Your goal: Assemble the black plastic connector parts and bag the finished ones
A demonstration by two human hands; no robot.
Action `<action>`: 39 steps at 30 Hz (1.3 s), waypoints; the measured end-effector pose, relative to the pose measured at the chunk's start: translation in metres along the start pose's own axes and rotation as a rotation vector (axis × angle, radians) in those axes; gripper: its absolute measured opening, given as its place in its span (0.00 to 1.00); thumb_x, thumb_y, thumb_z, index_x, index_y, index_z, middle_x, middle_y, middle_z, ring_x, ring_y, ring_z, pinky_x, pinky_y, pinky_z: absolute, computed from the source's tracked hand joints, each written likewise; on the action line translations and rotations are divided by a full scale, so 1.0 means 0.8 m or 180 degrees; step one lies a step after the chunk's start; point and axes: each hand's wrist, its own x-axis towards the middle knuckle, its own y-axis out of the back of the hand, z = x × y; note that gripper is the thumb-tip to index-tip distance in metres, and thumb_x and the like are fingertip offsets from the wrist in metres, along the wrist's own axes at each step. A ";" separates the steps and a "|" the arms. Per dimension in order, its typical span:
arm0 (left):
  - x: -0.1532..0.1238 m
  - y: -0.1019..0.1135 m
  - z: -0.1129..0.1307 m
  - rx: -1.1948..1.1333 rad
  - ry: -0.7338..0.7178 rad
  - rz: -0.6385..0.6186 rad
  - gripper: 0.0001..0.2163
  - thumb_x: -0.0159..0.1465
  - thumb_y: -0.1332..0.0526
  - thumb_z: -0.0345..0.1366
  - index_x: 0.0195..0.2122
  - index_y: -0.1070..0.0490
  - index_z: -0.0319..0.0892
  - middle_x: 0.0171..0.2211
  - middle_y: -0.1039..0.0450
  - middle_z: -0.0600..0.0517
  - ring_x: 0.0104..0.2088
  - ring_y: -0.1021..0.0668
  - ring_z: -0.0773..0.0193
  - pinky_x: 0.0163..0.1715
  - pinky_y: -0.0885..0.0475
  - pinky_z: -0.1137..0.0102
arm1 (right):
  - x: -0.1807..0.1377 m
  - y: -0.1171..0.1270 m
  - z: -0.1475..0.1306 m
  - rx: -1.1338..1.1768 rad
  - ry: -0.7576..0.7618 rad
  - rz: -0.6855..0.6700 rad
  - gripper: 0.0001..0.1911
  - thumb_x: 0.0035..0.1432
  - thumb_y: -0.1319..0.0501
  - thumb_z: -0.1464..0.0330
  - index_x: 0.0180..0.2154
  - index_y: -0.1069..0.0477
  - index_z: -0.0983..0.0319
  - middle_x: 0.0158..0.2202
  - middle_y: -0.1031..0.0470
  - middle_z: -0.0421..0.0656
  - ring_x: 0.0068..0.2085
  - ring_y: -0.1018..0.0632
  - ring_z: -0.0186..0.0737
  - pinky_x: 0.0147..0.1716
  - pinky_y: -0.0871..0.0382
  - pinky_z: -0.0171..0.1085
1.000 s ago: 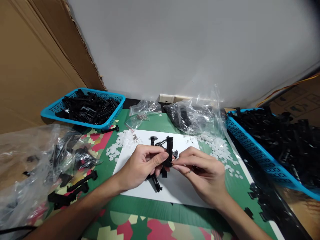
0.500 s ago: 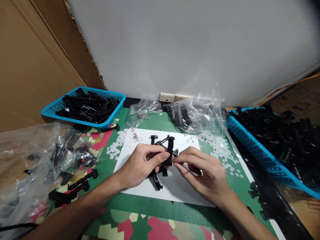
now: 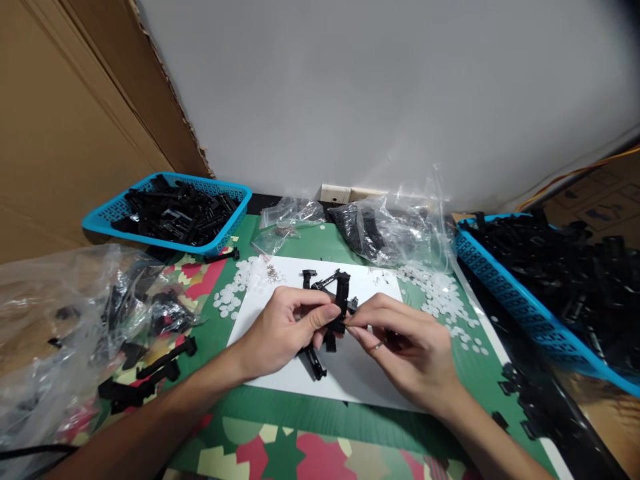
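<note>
Leftmost, at nine o'clock from the held part (image 3: pixel 342 293), a clear bag (image 3: pixel 85 287) sprawls, with loose parts (image 3: pixel 160 360) at eight and a blue basket (image 3: pixel 215 251) full of black pieces at ten. White discs (image 3: pixel 230 293) lie scattered at nine, nearer in, beside a white sheet (image 3: pixel 270 379) on the green desk (image 3: pixel 280 405). At eight, the left hand (image 3: pixel 285 327) keeps a closed grip, thumb and fingers clamping the held part above the sheet and a few black pieces (image 3: pixel 315 367). At four, the right hand (image 3: pixel 407 343) has its fingertips at the lower end; whether that grip pinches anything tiny, I cannot tell. A bulging bag (image 3: pixel 390 233) sits at one, more discs (image 3: pixel 440 297) at three and, farthest right, another heaped basket (image 3: pixel 505 310).
</note>
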 end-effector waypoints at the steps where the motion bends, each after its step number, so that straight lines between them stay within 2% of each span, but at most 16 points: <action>1: 0.000 0.000 -0.001 -0.0040 -0.0001 -0.0002 0.20 0.73 0.38 0.49 0.34 0.22 0.37 0.21 0.30 0.54 0.23 0.29 0.70 0.24 0.37 0.74 | 0.000 0.000 0.000 0.0024 0.0000 0.0013 0.08 0.66 0.35 0.76 0.42 0.19 0.60 0.35 0.20 0.44 0.30 0.22 0.37 0.24 0.34 0.35; 7: 0.001 -0.003 -0.003 -0.0169 -0.0018 0.0004 0.20 0.73 0.38 0.50 0.34 0.22 0.36 0.21 0.29 0.54 0.21 0.29 0.71 0.23 0.37 0.75 | -0.003 -0.003 0.000 0.0078 0.0002 0.0129 0.09 0.65 0.34 0.77 0.42 0.19 0.59 0.34 0.21 0.43 0.29 0.22 0.36 0.23 0.35 0.35; 13: 0.001 -0.003 -0.004 -0.0302 0.0091 -0.0016 0.21 0.73 0.37 0.50 0.33 0.23 0.35 0.19 0.27 0.53 0.17 0.29 0.72 0.18 0.37 0.77 | -0.006 -0.002 0.005 0.0133 0.0042 0.0043 0.12 0.64 0.34 0.78 0.45 0.18 0.59 0.35 0.21 0.44 0.31 0.21 0.38 0.28 0.29 0.36; 21: 0.002 -0.003 -0.004 -0.0393 0.0127 -0.0065 0.20 0.72 0.37 0.50 0.34 0.23 0.35 0.20 0.26 0.52 0.17 0.29 0.72 0.17 0.37 0.78 | -0.002 0.001 0.003 0.0261 0.0096 0.0065 0.13 0.64 0.34 0.79 0.44 0.16 0.60 0.35 0.20 0.44 0.33 0.20 0.36 0.29 0.28 0.35; 26: 0.004 -0.002 0.001 -0.0394 -0.0017 0.0000 0.22 0.73 0.37 0.49 0.27 0.27 0.36 0.19 0.30 0.54 0.20 0.29 0.73 0.21 0.37 0.78 | 0.000 0.001 0.002 0.0192 0.0015 0.0030 0.17 0.63 0.31 0.76 0.52 0.19 0.57 0.31 0.24 0.39 0.26 0.31 0.32 0.22 0.40 0.34; 28: 0.004 -0.002 0.003 -0.0438 -0.0042 0.0001 0.21 0.73 0.37 0.49 0.29 0.26 0.36 0.21 0.29 0.53 0.21 0.30 0.73 0.22 0.37 0.77 | 0.000 0.002 0.002 0.0193 0.0022 0.0021 0.18 0.62 0.29 0.74 0.53 0.20 0.55 0.30 0.26 0.38 0.26 0.34 0.32 0.22 0.43 0.34; 32: 0.003 -0.003 0.005 -0.0600 0.0045 -0.0141 0.20 0.73 0.38 0.50 0.39 0.20 0.35 0.28 0.23 0.49 0.21 0.30 0.73 0.22 0.37 0.77 | 0.000 0.007 0.006 0.0034 0.0054 0.0136 0.26 0.62 0.28 0.74 0.60 0.24 0.52 0.35 0.29 0.40 0.29 0.33 0.34 0.24 0.39 0.35; 35: 0.002 -0.002 0.004 -0.0587 0.0138 -0.0307 0.21 0.73 0.39 0.50 0.38 0.20 0.35 0.28 0.23 0.48 0.22 0.31 0.72 0.23 0.37 0.76 | 0.001 0.017 0.009 -0.0232 0.0163 0.0106 0.32 0.61 0.27 0.74 0.64 0.27 0.49 0.42 0.33 0.43 0.35 0.31 0.36 0.26 0.34 0.35; 39: 0.001 0.000 0.004 -0.0429 0.0154 -0.0494 0.21 0.75 0.41 0.50 0.36 0.21 0.35 0.28 0.23 0.49 0.23 0.32 0.72 0.24 0.38 0.75 | 0.001 0.025 0.009 -0.0516 0.0478 -0.0231 0.28 0.62 0.28 0.74 0.61 0.24 0.50 0.48 0.39 0.46 0.39 0.28 0.38 0.31 0.29 0.39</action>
